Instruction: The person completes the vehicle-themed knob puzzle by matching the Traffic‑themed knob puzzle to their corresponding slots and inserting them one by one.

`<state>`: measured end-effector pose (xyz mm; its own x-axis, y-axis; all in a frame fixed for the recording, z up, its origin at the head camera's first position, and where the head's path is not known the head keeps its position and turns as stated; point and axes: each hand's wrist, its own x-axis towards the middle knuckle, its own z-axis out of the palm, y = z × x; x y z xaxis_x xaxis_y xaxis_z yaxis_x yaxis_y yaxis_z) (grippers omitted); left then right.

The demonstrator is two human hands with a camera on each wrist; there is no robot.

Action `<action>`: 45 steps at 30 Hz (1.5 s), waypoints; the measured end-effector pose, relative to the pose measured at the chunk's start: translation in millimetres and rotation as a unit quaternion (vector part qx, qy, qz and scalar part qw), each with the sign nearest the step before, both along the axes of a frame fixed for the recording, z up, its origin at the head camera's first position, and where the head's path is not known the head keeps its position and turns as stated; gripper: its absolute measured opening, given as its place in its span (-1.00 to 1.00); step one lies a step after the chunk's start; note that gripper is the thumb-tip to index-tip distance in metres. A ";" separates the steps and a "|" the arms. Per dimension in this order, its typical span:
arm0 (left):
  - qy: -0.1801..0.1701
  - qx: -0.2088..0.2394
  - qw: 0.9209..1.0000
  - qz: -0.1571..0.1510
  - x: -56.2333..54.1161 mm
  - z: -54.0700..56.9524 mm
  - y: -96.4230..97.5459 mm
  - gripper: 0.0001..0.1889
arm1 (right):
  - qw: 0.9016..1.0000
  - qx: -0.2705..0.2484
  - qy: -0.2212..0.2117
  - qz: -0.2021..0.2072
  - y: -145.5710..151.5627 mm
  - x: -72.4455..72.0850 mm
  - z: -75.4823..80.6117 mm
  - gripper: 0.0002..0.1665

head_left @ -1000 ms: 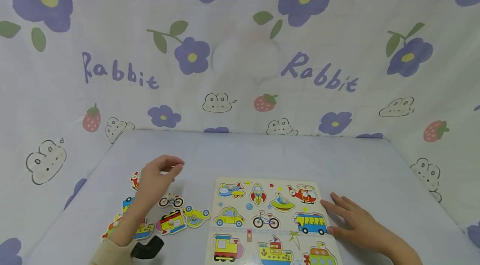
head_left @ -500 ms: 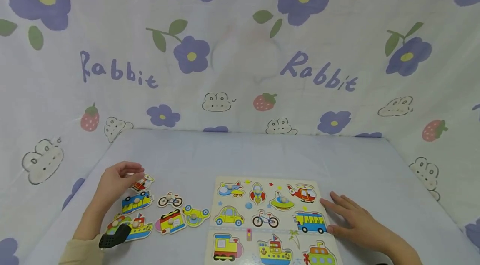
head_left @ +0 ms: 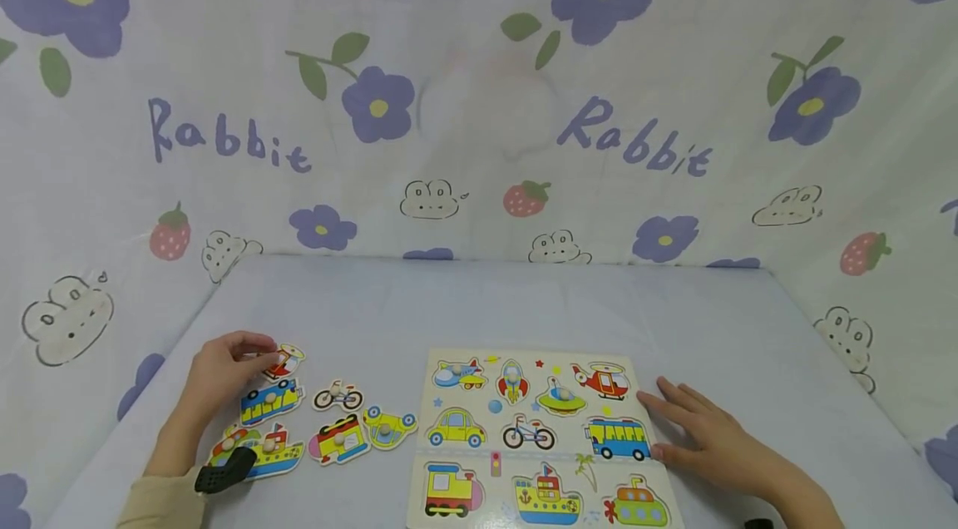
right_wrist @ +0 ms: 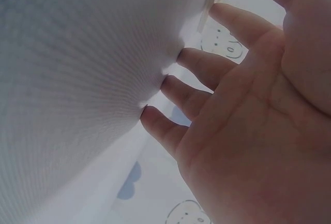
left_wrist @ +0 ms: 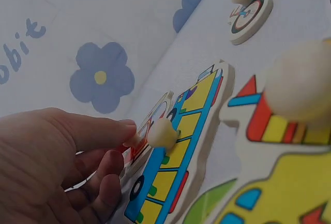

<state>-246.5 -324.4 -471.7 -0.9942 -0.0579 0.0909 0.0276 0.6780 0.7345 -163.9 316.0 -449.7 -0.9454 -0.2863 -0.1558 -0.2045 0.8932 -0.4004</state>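
My left hand [head_left: 224, 371] is at the red helicopter puzzle piece [head_left: 286, 361] on the left of the table, pinching its small knob between thumb and fingers. In the left wrist view the blue-and-yellow bus piece [left_wrist: 181, 146], with a round knob, partly hides that helicopter piece [left_wrist: 159, 111]. At the right side of the wooden puzzle board [head_left: 490, 388] rests my right hand [head_left: 711, 437], fingers spread and thumb at the board's edge. The right wrist view shows its fingertips [right_wrist: 155, 118] pressing on the white cloth.
Near the left hand lie a bicycle piece [head_left: 337, 396], a train piece [head_left: 348, 444], a yellow car piece [head_left: 397, 433] and a ship piece [head_left: 280, 462]. Plane, rocket [head_left: 512, 386] and saucer [head_left: 561, 402] pieces with knobs sit in the board. A printed curtain [head_left: 479, 96] stands behind.
My left hand has moved left from above the loose pieces to the helicopter piece and taken its knob. The right hand has stayed at the board's edge. The head view has shifted slightly.
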 end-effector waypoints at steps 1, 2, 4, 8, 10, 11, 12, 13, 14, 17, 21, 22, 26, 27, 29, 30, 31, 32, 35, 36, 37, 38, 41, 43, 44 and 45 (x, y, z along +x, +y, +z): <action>0.000 -0.001 1.000 -0.001 -0.2 -0.8 0.0 -0.68 | 1.000 0.000 -0.001 -0.001 -0.1 0.0 0.3 -0.06; 0.000 -0.001 1.000 -0.002 -0.2 -1.1 0.1 -0.68 | 1.000 0.000 -0.001 -0.001 -0.1 -0.1 0.4 -0.06; 0.000 -0.001 1.000 -0.005 -0.7 -1.5 0.1 -0.67 | 1.000 0.001 -0.003 -0.002 -0.2 0.1 0.5 -0.06; -0.002 0.002 1.000 -0.009 -0.5 -0.8 -1.4 -0.68 | 1.000 0.000 -0.003 -0.001 -0.4 0.4 0.0 -0.06; -0.004 0.004 1.000 -0.010 -0.1 -0.6 -2.8 -0.67 | 1.000 0.001 0.000 -0.001 -0.4 0.4 -0.2 -0.06; -0.006 0.006 1.000 -0.010 0.2 -0.8 -3.6 -0.66 | 1.000 0.001 0.001 -0.001 -0.5 0.4 -0.2 -0.06; -0.009 0.011 1.000 -0.010 0.5 -1.0 -4.2 -0.65 | 1.000 0.002 0.001 -0.002 -0.6 0.5 -0.3 -0.06; -0.012 0.013 1.000 -0.009 1.0 -1.2 -4.6 -0.63 | 1.000 0.003 0.000 -0.003 -0.7 0.5 -0.3 -0.06; -0.015 0.016 1.000 -0.008 1.4 -1.5 -5.0 -0.62 | 1.000 0.004 -0.001 -0.004 -0.6 0.4 -0.2 -0.06; -0.022 0.023 1.000 -0.002 2.0 -3.4 -6.0 -0.60 | 1.000 0.003 -0.004 -0.003 -1.0 0.7 0.9 -0.06; -0.022 0.025 0.999 0.000 1.7 -5.2 -7.3 -0.61 | 1.000 0.001 -0.002 0.000 -1.4 0.9 2.4 -0.07; -0.020 0.025 0.999 0.000 1.6 -5.2 -7.4 -0.61 | 1.000 0.001 -0.001 0.000 -1.4 0.7 2.4 -0.07; -0.018 0.024 1.000 0.001 0.8 -5.4 -7.5 -0.62 | 1.000 0.000 -0.006 -0.003 -2.1 0.7 2.3 -0.07; -0.019 0.024 1.000 0.001 0.8 -5.3 -7.2 -0.63 | 1.000 0.000 -0.007 -0.004 -2.3 0.8 2.3 -0.06; -0.021 0.025 0.999 0.003 0.9 -4.8 -6.1 -0.63 | 1.000 0.002 -0.009 -0.005 -2.5 1.0 2.4 -0.06; -0.021 0.024 0.999 0.004 1.1 -4.6 -5.5 -0.63 | 1.000 0.002 -0.010 -0.006 -2.6 1.1 2.4 -0.06; -0.023 0.024 0.999 0.005 1.4 -4.2 -4.7 -0.63 | 1.000 0.003 -0.010 -0.006 -2.5 1.1 2.4 -0.06; -0.023 0.025 0.999 0.006 1.7 -3.8 -4.0 -0.63 | 1.000 0.003 -0.009 -0.006 -2.5 1.3 2.4 -0.06; -0.025 0.027 0.999 0.011 2.5 -3.0 -2.2 -0.63 | 1.000 0.004 -0.005 -0.002 -1.9 0.9 1.8 -0.06; -0.025 0.026 0.999 0.012 2.9 -2.7 -1.7 -0.63 | 1.000 0.005 -0.004 -0.001 -1.7 0.8 1.6 -0.06; -0.025 0.027 0.999 0.013 3.0 -2.6 -1.3 -0.64 | 1.000 0.005 -0.002 0.000 -1.5 0.8 1.4 -0.06; -0.024 0.027 0.999 0.013 3.3 -2.3 -0.8 -0.64 | 1.000 0.005 -0.002 0.000 -1.3 0.6 1.0 -0.06; -0.024 0.028 0.999 0.015 3.6 -1.9 0.1 -0.65 | 1.000 0.004 -0.003 -0.001 -0.8 0.2 0.4 -0.05; -0.022 0.027 0.999 0.015 3.8 -1.6 0.5 -0.65 | 1.000 0.003 -0.005 -0.002 -0.6 0.0 0.0 -0.05; -0.021 0.025 0.999 0.015 4.0 -1.4 0.8 -0.66 | 1.000 0.001 -0.007 -0.004 -0.6 -0.1 -0.2 -0.05; -0.021 0.025 0.999 0.017 3.8 -1.6 0.8 -0.66 | 1.000 0.000 -0.007 -0.005 -0.7 -0.1 -0.2 -0.04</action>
